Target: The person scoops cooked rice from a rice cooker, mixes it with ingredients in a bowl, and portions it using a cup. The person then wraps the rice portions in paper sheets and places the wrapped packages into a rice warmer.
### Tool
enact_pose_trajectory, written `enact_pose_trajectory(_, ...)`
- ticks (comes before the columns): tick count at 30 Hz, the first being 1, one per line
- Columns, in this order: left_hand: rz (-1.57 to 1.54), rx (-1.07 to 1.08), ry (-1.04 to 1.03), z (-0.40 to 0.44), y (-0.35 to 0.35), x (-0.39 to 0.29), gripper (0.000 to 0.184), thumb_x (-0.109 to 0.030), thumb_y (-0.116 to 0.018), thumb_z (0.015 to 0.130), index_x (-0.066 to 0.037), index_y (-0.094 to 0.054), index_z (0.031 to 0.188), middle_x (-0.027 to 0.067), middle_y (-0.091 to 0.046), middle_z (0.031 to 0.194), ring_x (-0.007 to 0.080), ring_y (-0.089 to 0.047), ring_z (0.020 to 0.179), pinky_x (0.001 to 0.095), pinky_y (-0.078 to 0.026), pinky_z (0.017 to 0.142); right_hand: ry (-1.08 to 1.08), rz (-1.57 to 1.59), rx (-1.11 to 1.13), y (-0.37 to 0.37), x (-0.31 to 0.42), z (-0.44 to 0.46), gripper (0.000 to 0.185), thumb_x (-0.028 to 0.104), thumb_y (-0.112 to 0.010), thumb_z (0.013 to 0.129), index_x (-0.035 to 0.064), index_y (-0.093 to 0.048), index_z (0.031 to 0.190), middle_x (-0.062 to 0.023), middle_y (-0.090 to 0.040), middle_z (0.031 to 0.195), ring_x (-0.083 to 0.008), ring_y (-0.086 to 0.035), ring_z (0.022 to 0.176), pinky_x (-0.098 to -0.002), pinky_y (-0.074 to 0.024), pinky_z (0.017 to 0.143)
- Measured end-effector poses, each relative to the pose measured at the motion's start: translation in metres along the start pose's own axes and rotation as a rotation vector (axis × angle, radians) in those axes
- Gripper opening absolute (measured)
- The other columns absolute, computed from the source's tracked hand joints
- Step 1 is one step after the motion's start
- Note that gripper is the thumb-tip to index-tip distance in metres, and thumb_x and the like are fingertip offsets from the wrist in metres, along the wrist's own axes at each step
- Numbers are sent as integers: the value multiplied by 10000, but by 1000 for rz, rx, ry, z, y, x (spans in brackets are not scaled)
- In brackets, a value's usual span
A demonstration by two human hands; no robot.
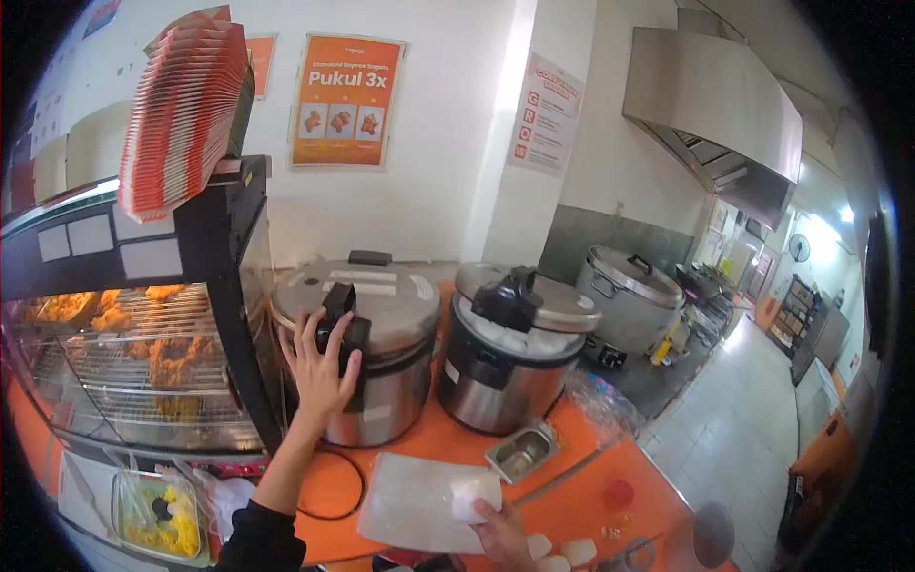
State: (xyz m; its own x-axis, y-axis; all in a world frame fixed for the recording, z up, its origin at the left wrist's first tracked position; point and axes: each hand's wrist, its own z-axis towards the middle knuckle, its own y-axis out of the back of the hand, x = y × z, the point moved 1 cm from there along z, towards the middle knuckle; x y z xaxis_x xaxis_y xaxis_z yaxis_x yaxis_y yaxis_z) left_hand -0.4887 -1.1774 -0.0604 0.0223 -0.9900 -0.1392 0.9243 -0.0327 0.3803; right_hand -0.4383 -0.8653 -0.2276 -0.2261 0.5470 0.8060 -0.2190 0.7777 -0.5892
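My left hand [322, 372] reaches over the front of a steel rice cooker [391, 400] with its lid down. Its fingers are spread over the black lid latch [340, 319] and seem to touch it. Low in the view, my right hand [503, 536] is closed on a small white wrapped bundle [474, 496]. Under that bundle lies a stack of white paper sheets [410, 505] on the orange counter. A second cooker [505, 386] stands to the right; its lid is tilted up over several white rounded bundles.
A glass warmer [162, 362] with fried food stands at left, a stack of red-striped cartons [186, 119] on top. A small steel pan [522, 454] sits before the second cooker. A tray of yellow food [162, 515] is lower left. A larger pot [629, 296] stands behind.
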Motion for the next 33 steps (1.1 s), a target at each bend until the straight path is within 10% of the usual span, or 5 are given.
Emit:
enact_pose_trajectory(14,-181,-46,-22,207,-43,40,234,-236,-524,865,-114,-627,1036,109,-579,1106,301,-573,992,432,-461,810,826,-1420,90,-169,113,126,631,237,-825,632,61,-537,1166,-151,-621,1032,-328,-600,951,-409,-473,811)
enact_pose_trajectory(19,-189,46,27,242,-52,46,246,-276,-488,888,-132,-617,1040,99,-595,1048,304,-594,953,435,-466,828,774,-1346,222,-231,88,246,573,222,-757,694,59,-503,1181,-177,-598,1047,-368,-577,982,-423,-460,852)
enact_pose_trajectory(22,-167,68,30,265,-59,49,276,-293,-476,883,-102,-638,998,113,-609,1038,306,-609,940,440,-481,822,1377,-1674,412,-240,54,345,524,200,-705,738,51,-492,1192,-170,-595,1062,-385,-556,1025,-431,-452,871)
enact_pose_trajectory(25,-138,118,33,290,-66,54,323,-311,-452,881,-83,-652,992,136,-618,1038,317,-618,943,447,-486,826,1539,-1838,479,-262,31,409,542,75,-676,654,34,-511,1169,-118,-577,1031,-324,-535,1014,-376,-427,892)
enact_pose_trajectory(33,-120,170,48,324,-85,58,383,-328,-410,876,-70,-657,1015,171,-617,1060,335,-616,975,456,-479,858,572,-1579,703,-301,7,492,811,337,-773,675,-52,-378,1266,-190,-569,1035,-328,-569,963,-392,-448,841)
